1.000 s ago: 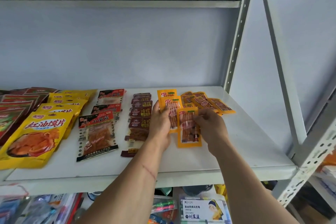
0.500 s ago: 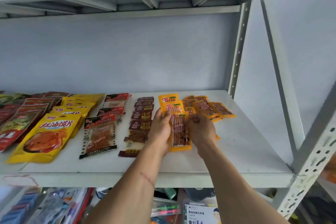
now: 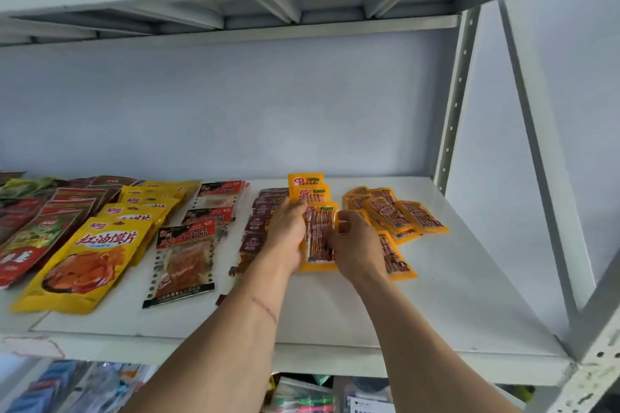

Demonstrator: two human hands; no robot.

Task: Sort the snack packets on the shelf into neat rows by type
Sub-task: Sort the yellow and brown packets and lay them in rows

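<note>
White metal shelf point(image 3: 436, 305) is carrying rows of snack packets: big yellow bags point(image 3: 84, 261) at left, black-red packets point(image 3: 184, 255) beside them, loose orange pile point(image 3: 392, 214) lying at right. Left hand point(image 3: 285, 238) and right hand point(image 3: 355, 245) are both pinching the sides of one orange packet point(image 3: 318, 238), front of the centre orange row.

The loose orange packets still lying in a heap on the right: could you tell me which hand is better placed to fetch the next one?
Right hand: it lies beside the heap, while the left hand sits on the row's far side.
</note>
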